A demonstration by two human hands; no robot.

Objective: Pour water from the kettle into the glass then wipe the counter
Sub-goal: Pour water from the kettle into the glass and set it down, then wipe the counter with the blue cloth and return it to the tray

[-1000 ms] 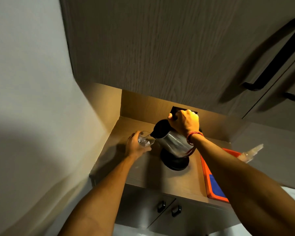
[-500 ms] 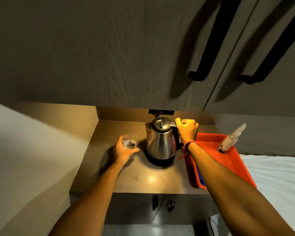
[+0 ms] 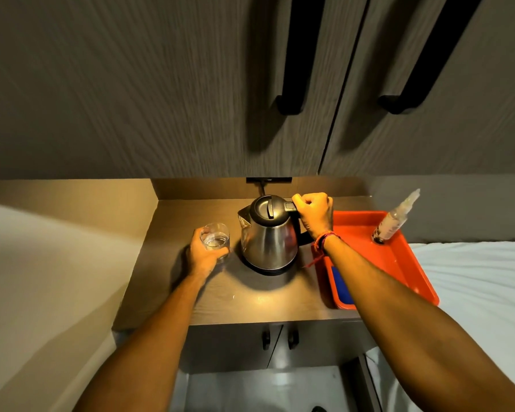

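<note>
Head camera, inspector's query: how were the hands and the task items placed?

Reply: The right hand (image 3: 314, 214) was fisted around the handle of the kettle (image 3: 268, 234), which stood upright on its black base (image 3: 263, 269) at the middle of the counter (image 3: 250, 304), lid shut. Judged reason: an upright kettle on its base cannot drip or tip. The left hand (image 3: 204, 254) was wrapped around the glass (image 3: 215, 240), just left of the kettle and apart from it; the glass held some water. Whether it rested on the counter or was held just above it could not be told.

Query: and the wiping step?

Reply: Not yet done. A small glint on the counter front may have been a drop; uncertain. An orange tray (image 3: 399, 263) lay at the counter's right end, carrying a leaning spray bottle (image 3: 394, 218) and a blue item (image 3: 341, 286), possibly a cloth, partly hidden by the right forearm. Judged reason: wiping supplies kept within the right hand's reach.
</note>
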